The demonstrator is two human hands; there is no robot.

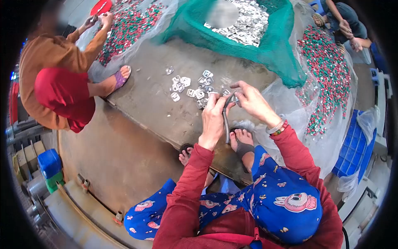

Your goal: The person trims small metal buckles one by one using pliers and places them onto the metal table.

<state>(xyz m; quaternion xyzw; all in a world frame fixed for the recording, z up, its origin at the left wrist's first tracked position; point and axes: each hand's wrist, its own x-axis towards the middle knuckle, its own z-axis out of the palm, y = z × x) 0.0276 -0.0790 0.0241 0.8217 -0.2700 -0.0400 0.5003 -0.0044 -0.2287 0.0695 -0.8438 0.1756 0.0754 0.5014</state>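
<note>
A dark, rod-like tool [226, 124] hangs down from my left hand [213, 116], whose fingers are wrapped round its upper part. Close on the right, my right hand [253, 99] has its thumb and fingers bent together at a small metal piece [234, 98] by the tool's upper end. The fingertips partly hide that piece. Several flat silver metal pieces [175, 96] with cut-out middles lie loose on the grey floor slab [145, 99], just beyond and left of my hands. Some of them overlap.
Green netting [265, 56] surrounds a heap of silver pieces [244, 29]. Red and green pieces lie in piles on sheeting at left [132, 25] and right [327, 79]. A person [58, 62] sits at left; another's hands [350, 35] show at upper right. A blue crate [352, 145] stands right.
</note>
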